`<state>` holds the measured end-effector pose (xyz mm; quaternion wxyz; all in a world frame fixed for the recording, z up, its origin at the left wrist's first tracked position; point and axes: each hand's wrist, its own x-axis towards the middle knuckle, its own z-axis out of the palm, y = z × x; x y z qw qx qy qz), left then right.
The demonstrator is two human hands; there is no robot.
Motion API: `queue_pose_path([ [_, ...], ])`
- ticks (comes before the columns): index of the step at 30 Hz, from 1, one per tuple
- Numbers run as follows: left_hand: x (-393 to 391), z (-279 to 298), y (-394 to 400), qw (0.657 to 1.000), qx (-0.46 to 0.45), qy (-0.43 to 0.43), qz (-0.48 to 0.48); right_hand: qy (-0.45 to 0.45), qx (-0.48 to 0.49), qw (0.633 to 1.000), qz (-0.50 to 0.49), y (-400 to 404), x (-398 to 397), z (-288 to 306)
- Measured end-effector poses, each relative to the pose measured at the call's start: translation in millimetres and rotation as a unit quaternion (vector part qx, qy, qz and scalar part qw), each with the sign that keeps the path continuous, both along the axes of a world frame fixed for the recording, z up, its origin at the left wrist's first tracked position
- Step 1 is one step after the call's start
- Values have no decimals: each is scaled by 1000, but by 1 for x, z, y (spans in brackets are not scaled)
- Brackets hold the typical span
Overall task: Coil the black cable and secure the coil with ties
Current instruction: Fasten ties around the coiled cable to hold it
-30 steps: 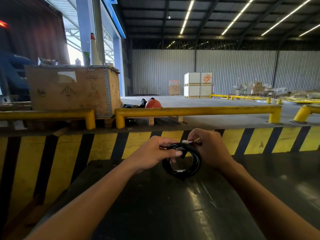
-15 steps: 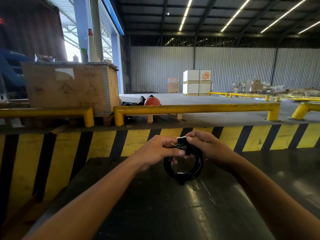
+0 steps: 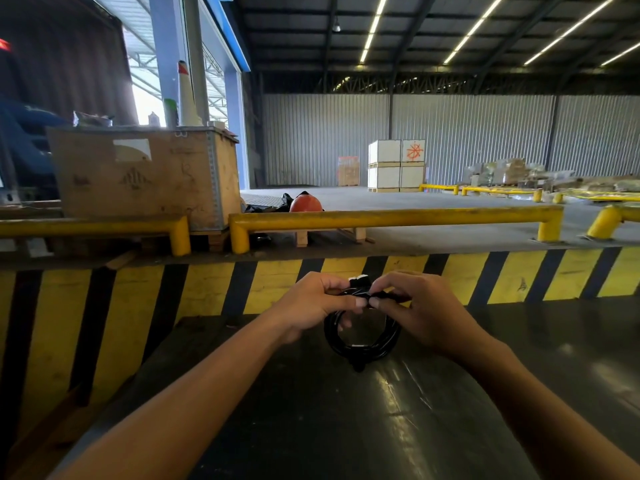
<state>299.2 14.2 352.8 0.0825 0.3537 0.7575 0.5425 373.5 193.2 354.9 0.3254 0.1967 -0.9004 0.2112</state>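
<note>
Since a second ago: both hands have drawn closer together over the top of the coil, the thumbs now nearly meeting, and the small white-tipped piece that the right fingers held out to the side now sits up between the two hands.
Cable: a glossy black cable wound into a round multi-strand coil [image 3: 360,344], already coiled and held on edge, its open ring facing the camera, its lowest point just above or brushing the dark metal platform [image 3: 346,427] (contact cannot be made out).
Tie: a short strip or tab with a white end [image 3: 359,278], poking up at the top of the coil; whether it is a tie or a cable plug is too small to tell.
Key relation: the coil hangs below the fingers, so the work point is its top arc, which runs left to right between the two hands; neither hand is clearly nearer, both meet at that arc.
Left hand [image 3: 313,303]: fingers curled closed around the top-left of the coil, thumb pressed along the strands, one fingertip showing through the ring.
Right hand [image 3: 424,311]: fingers pinched nearly shut on the top-right of the coil, thumb tip next to the left thumb.
Step, as a judgement: cinching a tie at the top; a second may already sit at the bottom (a pale band shows there).
Beyond the coil: yellow-and-black striped kerb [image 3: 502,275], then a yellow steel rail [image 3: 391,218].
</note>
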Motion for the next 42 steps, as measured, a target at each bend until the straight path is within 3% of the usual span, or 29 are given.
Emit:
queue_pose_path([
  [3, 2, 0, 1, 999, -27, 29, 5, 19, -28, 999, -5, 3, -3, -4],
  [9, 10, -2, 6, 964, -151, 220, -3, -36, -69, 997, 27, 13, -4, -8],
  [14, 10, -10, 11, 952, -184, 244, -2, -78, -137, 985, 75, 20, -5, -20],
  [17, 7, -22, 15, 976, -151, 157, -11, -55, -196, 977, 64, 23, -6, -35],
  [19, 5, -34, 13, 997, -68, -34, -18, -29, -230, 971, 62, 31, -4, -46],
  [20, 3, -41, 12, 986, -29, -160, -20, -22, -246, 967, 64, 35, -4, -52],
  [22, -1, -61, 10, 924, 1, -380, -32, -26, -270, 959, 80, 42, -4, -63],
  [24, 2, -80, 14, 882, -24, -468, -50, -57, -304, 945, 102, 45, -6, -77],
  [26, 4, -95, 24, 880, -18, -474, -30, -98, -346, 926, 120, 48, -11, -92],
  [30, -8, -139, 46, 900, 60, -414, 119, -191, -419, 883, 91, 59, -25, -138],
  [32, -16, -174, 56, 915, 26, -344, 209, -305, -505, 805, 69, 65, -34, -172],
  [34, -17, -210, 66, 919, -47, -269, 285, -424, -586, 688, 61, 67, -40, -208],
  [35, -16, -229, 69, 913, -75, -254, 310, -461, -591, 660, 47, 69, -42, -228],
  [37, -10, -261, 75, 899, -101, -281, 320, -504, -550, 665, 2, 71, -47, -268],
  [42, 9, -317, 84, 862, -125, -355, 339, -563, -390, 725, -77, 81, -50, -335],
])
